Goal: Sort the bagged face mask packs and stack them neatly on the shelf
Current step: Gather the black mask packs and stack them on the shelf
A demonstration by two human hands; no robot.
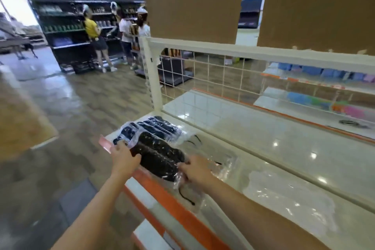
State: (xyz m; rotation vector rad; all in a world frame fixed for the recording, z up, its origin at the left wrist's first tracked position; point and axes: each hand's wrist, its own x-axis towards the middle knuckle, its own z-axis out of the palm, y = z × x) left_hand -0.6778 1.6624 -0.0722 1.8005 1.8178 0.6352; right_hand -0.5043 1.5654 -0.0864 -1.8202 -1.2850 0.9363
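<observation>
Mask packs (156,144): clear, glossy, crinkled plastic over black cloth. Shelf (284,148): smooth, glossy cream. Cardboard panels (192,2): matt brown.

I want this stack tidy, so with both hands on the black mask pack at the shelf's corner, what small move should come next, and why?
Probably slide the held mask pack back onto the pack already lying flat behind it and square the edges. The left hand and right hand grip its ends, and it overhangs the shelf's orange front edge, askew to the one behind.
</observation>
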